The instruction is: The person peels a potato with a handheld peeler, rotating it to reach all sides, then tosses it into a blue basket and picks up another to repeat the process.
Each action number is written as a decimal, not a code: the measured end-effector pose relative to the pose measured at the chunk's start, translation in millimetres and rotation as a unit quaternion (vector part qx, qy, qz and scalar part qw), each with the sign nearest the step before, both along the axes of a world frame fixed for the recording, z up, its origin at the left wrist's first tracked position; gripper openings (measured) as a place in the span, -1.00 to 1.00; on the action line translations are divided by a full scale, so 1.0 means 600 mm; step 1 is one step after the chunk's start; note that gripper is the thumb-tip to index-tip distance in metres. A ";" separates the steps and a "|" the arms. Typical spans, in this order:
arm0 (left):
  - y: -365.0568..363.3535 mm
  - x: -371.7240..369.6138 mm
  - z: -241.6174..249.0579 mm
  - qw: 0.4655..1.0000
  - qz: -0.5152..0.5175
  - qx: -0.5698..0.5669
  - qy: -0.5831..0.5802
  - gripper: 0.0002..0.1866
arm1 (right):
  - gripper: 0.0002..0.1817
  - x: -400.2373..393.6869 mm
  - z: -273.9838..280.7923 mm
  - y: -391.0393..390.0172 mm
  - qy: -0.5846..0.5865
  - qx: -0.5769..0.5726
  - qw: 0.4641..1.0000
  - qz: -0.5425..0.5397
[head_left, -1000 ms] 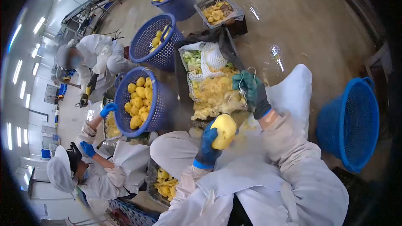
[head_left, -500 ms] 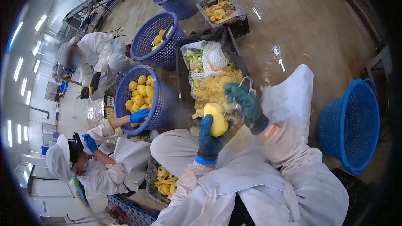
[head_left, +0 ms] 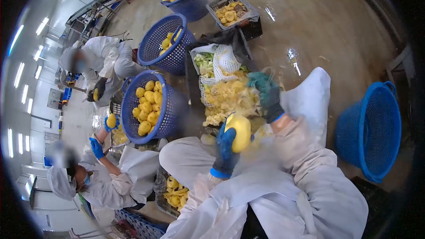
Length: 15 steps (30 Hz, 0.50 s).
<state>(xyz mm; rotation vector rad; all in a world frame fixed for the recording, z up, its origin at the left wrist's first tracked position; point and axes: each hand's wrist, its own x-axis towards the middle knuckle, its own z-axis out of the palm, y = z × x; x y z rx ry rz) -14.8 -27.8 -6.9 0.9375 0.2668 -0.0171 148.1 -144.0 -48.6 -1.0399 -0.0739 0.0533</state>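
Observation:
My left hand (head_left: 225, 146), in a dark blue glove, is closed around a smooth yellow fruit (head_left: 239, 133) that looks like a melon, held above my lap. My right hand (head_left: 264, 93), in a green glove, is blurred by motion. It is raised up and to the right of the fruit, apart from it, with its fingers curled around a metal loop tool (head_left: 268, 71) that shows only as a faint smear. Below and beyond both hands, a heap of wet yellow pulp (head_left: 232, 98) lies in a black-lined crate (head_left: 191, 79).
A purple basket (head_left: 175, 115) of yellow fruit stands at left, with more baskets behind. A crate of fruit pieces (head_left: 230, 13) sits at the back. A blue basket (head_left: 369, 132) stands at right. Two co-workers sit left; the nearer person's gloved hand (head_left: 111, 122) holds a fruit.
My right hand has moved up and away from the fruit. The fruit has shifted slightly right and tilted in my left hand. The nearer co-worker has lifted a fruit from the basket.

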 end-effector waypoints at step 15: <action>0.006 0.009 0.009 0.928 0.025 -0.360 0.097 -0.54 | -0.75 -0.047 0.019 -0.011 -0.033 0.049 0.976 0.210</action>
